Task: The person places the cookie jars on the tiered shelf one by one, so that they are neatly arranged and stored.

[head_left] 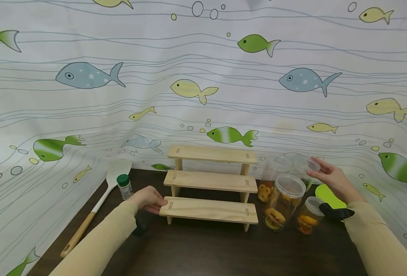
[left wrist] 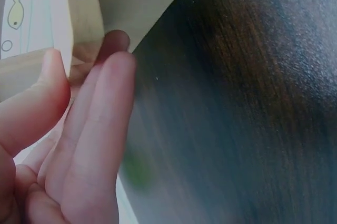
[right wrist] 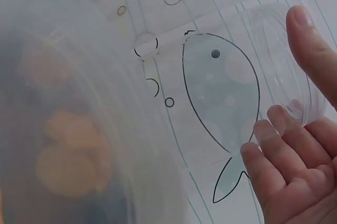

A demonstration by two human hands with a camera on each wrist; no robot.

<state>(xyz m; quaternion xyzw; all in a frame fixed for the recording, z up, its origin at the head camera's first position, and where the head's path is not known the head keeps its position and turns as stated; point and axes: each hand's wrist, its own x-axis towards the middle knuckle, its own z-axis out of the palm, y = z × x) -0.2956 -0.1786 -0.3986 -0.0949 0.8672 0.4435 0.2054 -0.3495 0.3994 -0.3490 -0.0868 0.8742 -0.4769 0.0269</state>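
A three-tier wooden step shelf (head_left: 210,180) stands in the middle of the table. My left hand (head_left: 149,199) pinches the left end of its lowest board (left wrist: 87,13), thumb on top and fingers below. At the back right, my right hand (head_left: 332,180) grips a clear plastic jar (right wrist: 221,92) near its end, thumb on one side and fingers on the other. The jar looks tilted on its side, and the fish print shows through it. Close by stand a tall clear jar (head_left: 286,195) and a small jar (head_left: 308,214), both with orange-brown snacks.
Another snack jar (head_left: 267,184) stands right of the shelf. A lime-green item (head_left: 329,197) lies behind the right wrist. On the left are a green-capped shaker (head_left: 124,186) and a long spatula (head_left: 98,207). A fish-print sheet (head_left: 203,115) rises behind the dark table (head_left: 203,253).
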